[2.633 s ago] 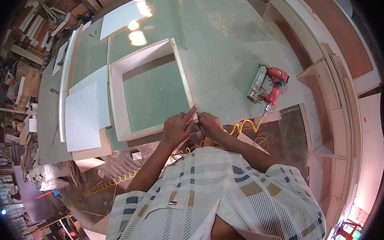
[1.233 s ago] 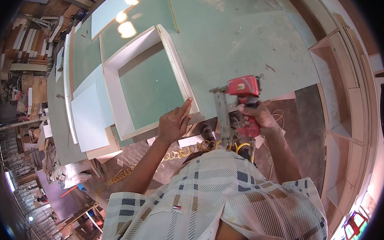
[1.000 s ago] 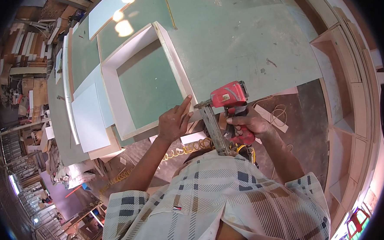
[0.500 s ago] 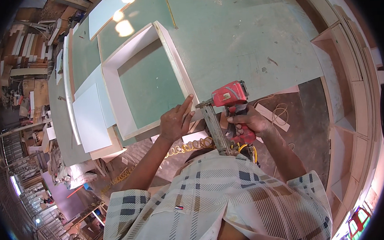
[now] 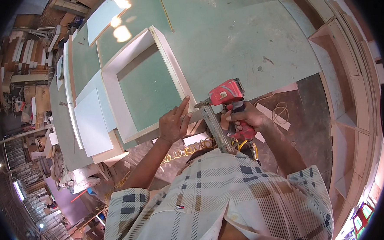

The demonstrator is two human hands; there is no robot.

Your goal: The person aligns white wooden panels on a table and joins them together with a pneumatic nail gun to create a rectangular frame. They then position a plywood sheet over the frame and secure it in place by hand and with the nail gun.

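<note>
A rectangular wooden frame with white inner faces lies on the green worktable. At its near right corner, my left hand holds the near board. The index finger stretches toward the right board and the thumb is apart; the other fingers are partly hidden. My right hand is wrapped round the grip of a red pneumatic nail gun. The gun's nose meets the frame's corner, close to my left fingertips. Its long metal magazine slants back toward my shirt. Whether the trigger is pressed, I cannot tell.
White panels lie left of the frame on the green worktable. A tape measure blade lies at the far side. A coiled yellow air hose hangs below the near edge. Wooden cabinet carcasses stand along the right.
The nail gun and both hands appear slightly farther left, along with the frame and table, as the view shifts a little. Both holds stay the same.
</note>
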